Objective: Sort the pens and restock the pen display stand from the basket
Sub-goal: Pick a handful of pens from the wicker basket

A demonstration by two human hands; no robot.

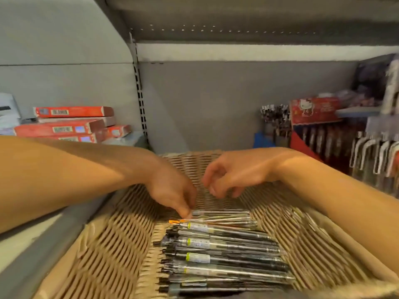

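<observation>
From the head camera, both bare forearms reach in over a woven basket [103, 251] that fills the lower part of the view. The left hand [170, 188] points down into the basket, its fingertips [185, 212] drawn together on the near end of a clear-barrelled pen [220, 212]; the fingers look to pinch that end, though blur keeps the grip from being sharp. That pen lies crosswise at the far edge of a stack of pens [224, 255], which stretches from just below the left hand's fingertips toward the camera. Most pens in the stack are dark with clear barrels and small yellow-green labels, and one just below the pinched pen has an orange end [173, 221].

The right hand [233, 173] hangs just beside the left hand, apart from it, above the far wall of the basket. Its fingers are loosely curled and hold nothing that can be seen.

Beyond the left forearm, red flat boxes [71, 124] lie piled on the shelf [129, 138]. Beyond the right forearm stands the pen display stand [315, 134], red with a cartoon cat header, with pens hanging in rows; more clipped pens [375, 152] hang to its outer side
</observation>
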